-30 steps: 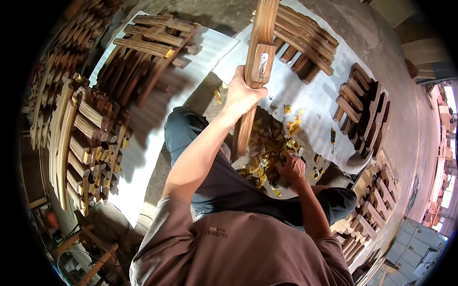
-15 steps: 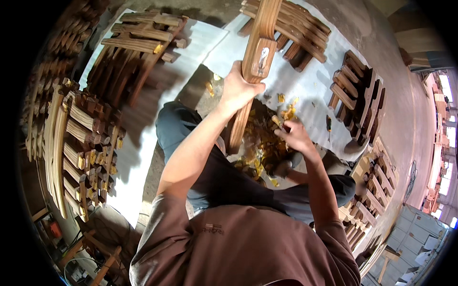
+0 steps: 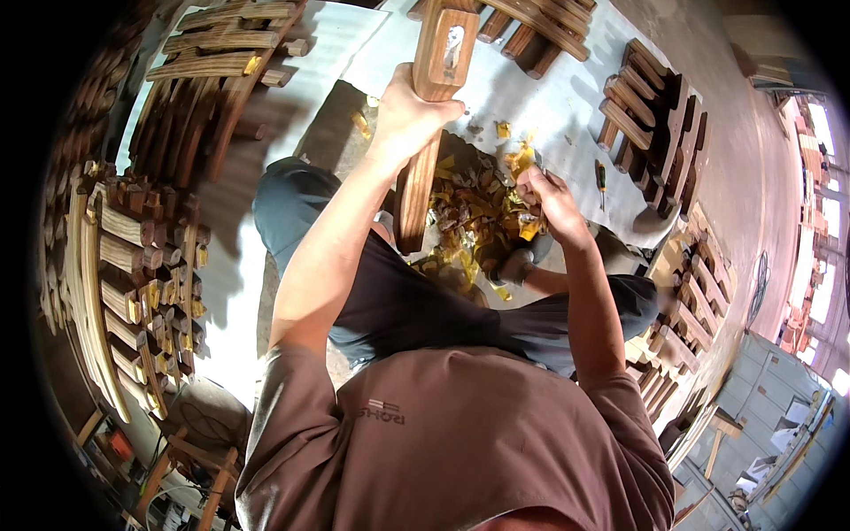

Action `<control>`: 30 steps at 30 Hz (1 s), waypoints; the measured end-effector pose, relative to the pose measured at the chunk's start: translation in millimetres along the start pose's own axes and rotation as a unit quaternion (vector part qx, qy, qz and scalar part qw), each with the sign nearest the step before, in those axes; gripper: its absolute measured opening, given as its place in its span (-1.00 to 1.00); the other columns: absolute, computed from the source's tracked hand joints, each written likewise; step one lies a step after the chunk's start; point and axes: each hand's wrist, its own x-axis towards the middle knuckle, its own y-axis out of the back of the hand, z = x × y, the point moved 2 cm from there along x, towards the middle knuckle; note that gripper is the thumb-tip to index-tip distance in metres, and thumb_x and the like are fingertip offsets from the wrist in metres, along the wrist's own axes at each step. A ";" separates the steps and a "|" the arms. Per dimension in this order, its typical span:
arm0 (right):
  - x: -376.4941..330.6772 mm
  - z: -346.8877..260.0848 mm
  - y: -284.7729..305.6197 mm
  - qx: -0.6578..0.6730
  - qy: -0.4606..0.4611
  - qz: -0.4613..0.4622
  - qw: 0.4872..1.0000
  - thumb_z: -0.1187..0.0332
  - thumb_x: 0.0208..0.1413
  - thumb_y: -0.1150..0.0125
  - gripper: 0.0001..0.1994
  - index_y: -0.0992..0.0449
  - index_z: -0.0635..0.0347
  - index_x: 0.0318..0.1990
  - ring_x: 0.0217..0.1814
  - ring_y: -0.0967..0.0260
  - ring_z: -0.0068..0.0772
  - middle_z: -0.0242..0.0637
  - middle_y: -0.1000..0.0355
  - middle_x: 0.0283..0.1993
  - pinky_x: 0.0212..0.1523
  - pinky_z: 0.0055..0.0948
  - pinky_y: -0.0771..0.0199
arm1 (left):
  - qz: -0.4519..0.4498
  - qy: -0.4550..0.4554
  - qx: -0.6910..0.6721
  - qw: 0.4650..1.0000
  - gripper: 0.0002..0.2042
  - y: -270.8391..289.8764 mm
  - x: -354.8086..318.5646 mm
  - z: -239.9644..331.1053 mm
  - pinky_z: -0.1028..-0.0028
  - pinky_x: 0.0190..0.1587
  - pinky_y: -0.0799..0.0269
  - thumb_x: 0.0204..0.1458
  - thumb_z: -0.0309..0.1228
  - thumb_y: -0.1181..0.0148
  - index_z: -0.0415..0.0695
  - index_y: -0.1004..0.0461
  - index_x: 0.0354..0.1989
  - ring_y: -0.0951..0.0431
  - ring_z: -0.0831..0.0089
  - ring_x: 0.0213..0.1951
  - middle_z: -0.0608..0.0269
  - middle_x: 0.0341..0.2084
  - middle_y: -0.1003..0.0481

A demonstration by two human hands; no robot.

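My left hand (image 3: 409,113) is wrapped around a long brown wooden piece (image 3: 414,199) with a thicker block (image 3: 447,53) on it. A pale, shiny patch shows in a recess of that block. The piece slants upward, its lower end hanging over my lap and its upper end cut off by the picture's edge. My right hand (image 3: 551,202) is closed, fingers bunched, beside a clump of yellow scraps (image 3: 521,161). What lies within its fingers is hidden. Crumpled yellow and brown strips (image 3: 474,212) are heaped between my legs.
Stacked wooden pieces stand at the left (image 3: 133,265), far left (image 3: 221,66), far middle (image 3: 540,31) and right (image 3: 655,133). A screwdriver (image 3: 601,181) with a dark and yellow handle lies on the white sheet (image 3: 567,102). More pale wooden parts (image 3: 686,310) sit beside my right knee.
The view has shifted, so the surroundings sit higher and further left. My left hand keeps its hold on the wooden piece. A small tan thing seen at my right fingertips is now out of sight.
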 end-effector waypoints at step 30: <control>-47.4 -147.9 -55.3 -0.232 0.489 0.189 0.819 0.53 -0.07 -0.45 -0.79 -0.67 0.23 -0.22 -0.55 -0.26 -0.63 -0.36 -0.38 -0.55 -0.52 -0.61 -0.25 | -0.046 0.012 0.052 0.998 -0.37 -22.3 -13.6 3.3 0.36 -0.04 -0.49 -0.25 -0.35 -0.49 -0.36 -0.33 0.01 -0.59 0.29 -0.14 -0.04 -0.22 -0.57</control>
